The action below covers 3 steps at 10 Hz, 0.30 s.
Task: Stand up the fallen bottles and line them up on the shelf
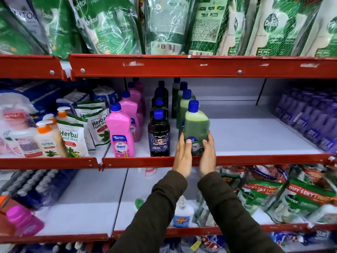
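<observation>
Both hands clamp one green bottle (196, 128) at the front of the middle shelf (246, 136): left hand (183, 156) on its left flank, right hand (207, 155) on its right flank, fingers wrapped over the lower label, so each grip is closed on the bottle. Bottle is translucent plastic, flat-sided with sloped shoulders, cloudy green liquid inside, ribbed blue screw cap; it stands roughly upright, leaning a bit right, base near the red metal lip (255, 158) of the shelf. Behind the grip, more green bottles (184, 105) queue in a row toward the back. Just left of the grip, a row of dark bottles (158, 137), glossy black-purple label, blue caps. Further left, a row of pink bottles (120, 132), opaque smooth plastic, blue caps. Right of the grip the shelf board is bare, matte white, then purple packs (310, 117), blurred. Dark knit-like sleeves (228, 207) come up from below the grip. Shiny green refill pouches (109, 24) fill the shelf above.
</observation>
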Motion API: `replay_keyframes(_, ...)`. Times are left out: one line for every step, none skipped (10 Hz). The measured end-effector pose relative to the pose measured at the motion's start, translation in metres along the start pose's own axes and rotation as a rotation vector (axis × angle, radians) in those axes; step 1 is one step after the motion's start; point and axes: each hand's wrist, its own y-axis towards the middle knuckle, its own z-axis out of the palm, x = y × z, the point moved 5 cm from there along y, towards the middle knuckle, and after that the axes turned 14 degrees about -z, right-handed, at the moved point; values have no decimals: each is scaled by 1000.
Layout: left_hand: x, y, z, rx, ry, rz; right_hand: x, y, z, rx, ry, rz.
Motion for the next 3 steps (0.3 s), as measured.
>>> replay_keyframes(1, 2, 0, -12, 14, -14, 4, -2, 0, 34, -47, 33)
replay_keyframes(0, 0, 1, -39, 8, 15, 0, 1, -5, 73, -19, 40)
replay_keyframes(-4, -12, -7, -299, -13, 120, 13, -2, -17, -12, -102, -56)
